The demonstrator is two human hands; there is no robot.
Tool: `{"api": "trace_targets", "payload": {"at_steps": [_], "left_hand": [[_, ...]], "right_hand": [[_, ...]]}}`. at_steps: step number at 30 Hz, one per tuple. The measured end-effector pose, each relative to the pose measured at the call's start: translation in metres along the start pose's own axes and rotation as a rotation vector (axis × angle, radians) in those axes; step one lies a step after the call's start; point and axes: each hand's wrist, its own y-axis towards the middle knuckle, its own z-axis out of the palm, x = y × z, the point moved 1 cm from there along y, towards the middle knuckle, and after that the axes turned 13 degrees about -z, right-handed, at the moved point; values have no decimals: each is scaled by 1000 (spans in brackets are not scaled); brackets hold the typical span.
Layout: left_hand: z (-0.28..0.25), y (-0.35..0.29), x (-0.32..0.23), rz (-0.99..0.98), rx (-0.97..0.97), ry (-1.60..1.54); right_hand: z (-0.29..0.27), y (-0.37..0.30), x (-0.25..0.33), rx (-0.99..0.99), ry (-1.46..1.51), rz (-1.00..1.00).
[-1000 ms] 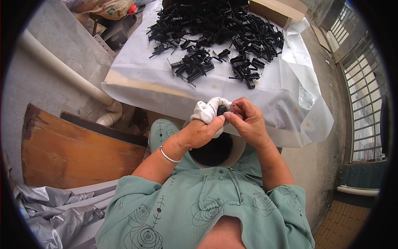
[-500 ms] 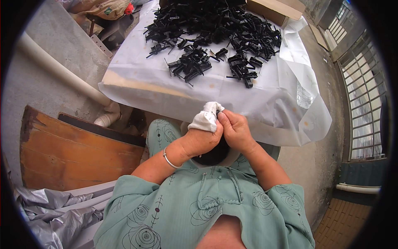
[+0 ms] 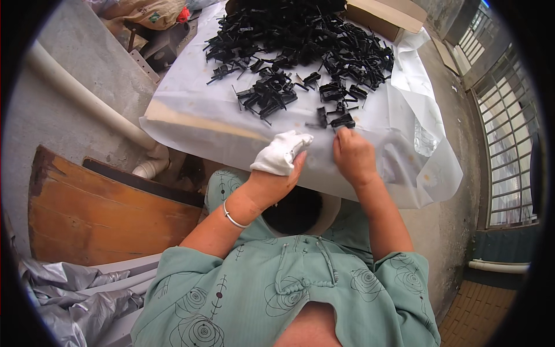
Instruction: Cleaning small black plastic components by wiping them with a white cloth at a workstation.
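Observation:
My left hand (image 3: pixel 277 168) is held in front of the table's near edge, a white cloth covering (image 3: pixel 283 152) over its fingers and the thumb bare. Whether anything lies inside those covered fingers is hidden. My right hand (image 3: pixel 354 155) reaches up to the table edge, fingers curled and pinched at a small black plastic part (image 3: pixel 343 121). Just left of that part, another black piece (image 3: pixel 322 117) looks smeared by motion. Beyond, a large pile of black plastic parts (image 3: pixel 300 40) with thin pins spreads over the table, and a smaller cluster (image 3: pixel 269 92) sits nearer me.
White plastic sheeting (image 3: pixel 196 110) covers the table and hangs over its front. Between my knees stands a pale-rimmed bucket (image 3: pixel 332 215), dark inside. A cardboard box (image 3: pixel 384 17) is at the back right. To the left are a wooden board (image 3: pixel 110 208) and a pipe (image 3: pixel 87 104).
My hands have parted: the right moved up and right to the black parts, the left shifted slightly left. Parts at the near right of the pile have shifted. The bucket's inside shows more.

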Motion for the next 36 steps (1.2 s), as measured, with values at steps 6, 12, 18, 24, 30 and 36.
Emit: {"api": "trace_targets", "payload": {"at_steps": [6,12,18,24,30,36], "left_hand": [[14,16,-8,46,-93,-31],[12,22,-7,-44,26,-58],[2,16,-14,-447,384,-691],[1,13,-8,-312,284,-600],[5,13,-7,-525,231,-797],[12,34,-10,29,-70,-287]], "right_hand": [[-16,-10,28,-28,-61,-179],[-41,-6,38,30,51,-484],[-21,6,41,-320,742,75],[-23,14,34,-171,943,274],[-30,10,42,-14,814,132],[-14,25,28,-189,793,110]]}}
